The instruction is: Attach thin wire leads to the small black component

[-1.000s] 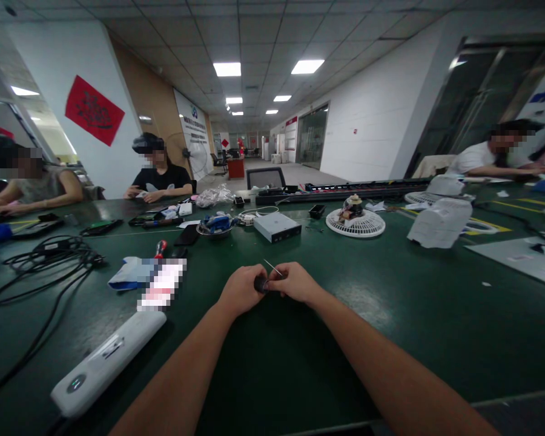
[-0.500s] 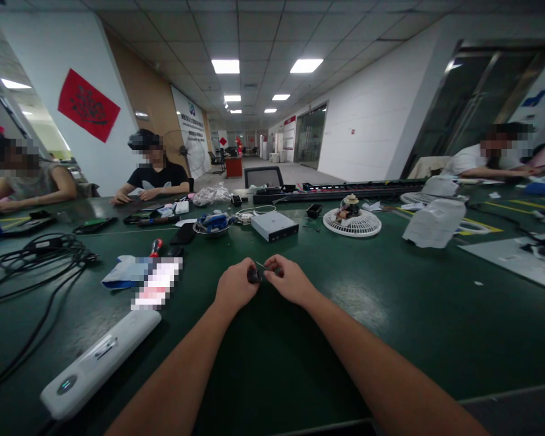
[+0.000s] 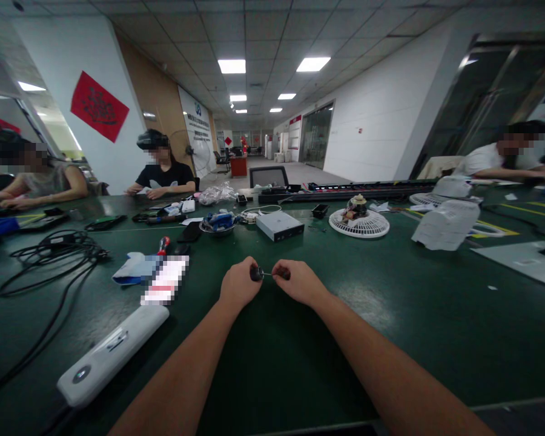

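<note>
Over the green table, my left hand (image 3: 240, 283) is closed around a small dark rounded part (image 3: 256, 274), one end of which faces right. Facing it, my right hand (image 3: 302, 281) pinches a thin metal rod (image 3: 267, 275). The rod lies about level, and its left tip reaches the dark part; whether it is inside cannot be seen. Most of what my right fingers hold is hidden. Beyond both hands sits a grey optical drive (image 3: 279, 225), with a metal bowl of blue items (image 3: 217, 223) to its left.
A white fan grille (image 3: 360, 225) with a motor stands behind to the right, near white plastic housings (image 3: 447, 224). To the left are a white elongated device (image 3: 113, 357), a lit phone (image 3: 166, 280), a red-handled screwdriver (image 3: 164, 244) and coiled black cables (image 3: 57, 257). Several people sit around the table.
My hands have moved slightly apart. The thin rod, slanted between my fingers before, now lies level and points at the dark part. The whole view has shifted a little.
</note>
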{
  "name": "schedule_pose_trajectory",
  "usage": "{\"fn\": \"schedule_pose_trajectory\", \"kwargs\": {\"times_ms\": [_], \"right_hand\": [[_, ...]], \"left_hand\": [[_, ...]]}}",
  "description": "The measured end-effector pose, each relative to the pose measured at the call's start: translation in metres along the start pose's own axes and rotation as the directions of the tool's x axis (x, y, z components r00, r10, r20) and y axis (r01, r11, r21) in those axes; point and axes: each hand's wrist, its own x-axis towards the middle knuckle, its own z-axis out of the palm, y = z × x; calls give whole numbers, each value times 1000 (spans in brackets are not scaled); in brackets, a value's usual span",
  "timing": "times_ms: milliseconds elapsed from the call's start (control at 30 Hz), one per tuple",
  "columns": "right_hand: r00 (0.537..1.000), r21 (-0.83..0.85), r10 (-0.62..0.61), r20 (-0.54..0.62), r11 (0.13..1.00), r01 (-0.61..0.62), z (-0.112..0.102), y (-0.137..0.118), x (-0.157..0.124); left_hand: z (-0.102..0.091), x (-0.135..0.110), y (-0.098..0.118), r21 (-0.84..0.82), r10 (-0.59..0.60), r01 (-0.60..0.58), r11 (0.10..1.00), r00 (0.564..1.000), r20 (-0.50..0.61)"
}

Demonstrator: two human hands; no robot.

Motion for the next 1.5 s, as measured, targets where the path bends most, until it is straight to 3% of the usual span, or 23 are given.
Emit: {"fn": "schedule_pose_trajectory", "kwargs": {"times_ms": [133, 267, 467, 633, 767, 1000, 1267, 1500], "right_hand": [[1000, -136, -17, -12, 991, 15, -5, -3, -2], [996, -88, -78, 37, 993, 81, -7, -8, -4], [1000, -143, 6, -13, 990, -7, -6, -8, -3], [997, -186, 55, 58, 982, -43, -5, -6, -4], [991, -204, 118, 67, 973, -103, -5, -5, -3], [961, -164, 122, 250, 983, -82, -2, -3, -2], [998, 34, 59, -11, 998, -58, 2, 1, 3], [999, 128, -2, -51, 992, 8, 6, 6, 6]], "left_hand": [[0, 1, -2, 24, 34, -34, 999, 999, 8], [-1, 0, -2, 35, 73, -73, 997, 997, 1], [-2, -1, 1, 32, 155, -156, 987, 988, 18], [1, 0, -1, 51, 137, -138, 989, 990, 21], [4, 2, -4, 30, 53, -53, 998, 999, -6], [7, 4, -10, -54, -43, 40, 998, 998, -46], [8, 3, -7, -124, 22, -18, 992, 999, 27], [10, 2, -5, -120, 49, -45, 992, 998, 32]]}}
